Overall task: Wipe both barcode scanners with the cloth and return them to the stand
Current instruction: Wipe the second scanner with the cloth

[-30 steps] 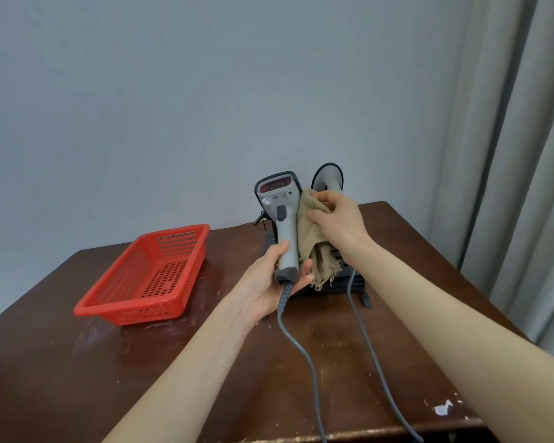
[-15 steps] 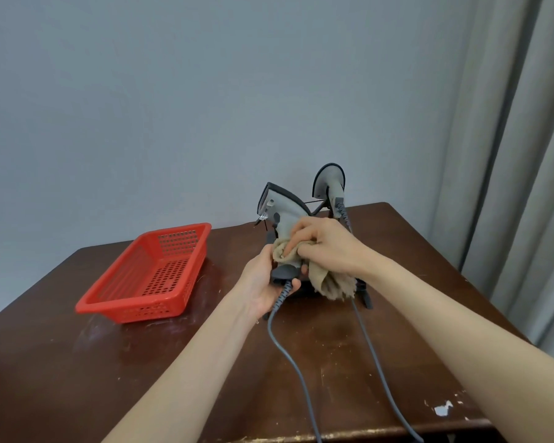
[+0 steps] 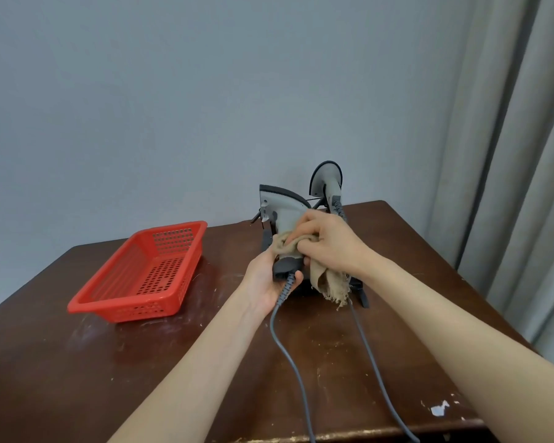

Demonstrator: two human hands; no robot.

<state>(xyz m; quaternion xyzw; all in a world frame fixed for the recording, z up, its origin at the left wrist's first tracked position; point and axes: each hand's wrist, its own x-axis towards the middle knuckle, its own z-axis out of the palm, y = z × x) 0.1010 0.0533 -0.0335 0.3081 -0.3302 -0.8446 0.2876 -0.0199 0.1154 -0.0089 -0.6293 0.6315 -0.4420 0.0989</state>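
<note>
gripping the base of the grey plastic handheld barcode scanner (image 3: 280, 212) in my left hand (image 3: 266, 279), i have it lifted just in front of the black wire stand (image 3: 360, 290), head tilted away from me. my right hand (image 3: 330, 247) is closed on the frayed tan cloth (image 3: 328, 281), pressing it around the scanner's neck. both hands are close together, nearly touching. the scanner looks light and rigid, probably smooth enough to slip, so the handle near the grey coiled cable (image 3: 290, 346) seems the safest hold. the cloth is soft and limp, its loose end dangling over the stand. the second grey scanner (image 3: 327, 180) sits upright in the stand behind, very near my right knuckles; i judge a careless swing could knock it. the red perforated plastic basket (image 3: 141, 273) lies well apart to the left on the dark brown wooden bench (image 3: 77, 378), leaving open room in front; both cables trail off the near edge and could snag.
</note>
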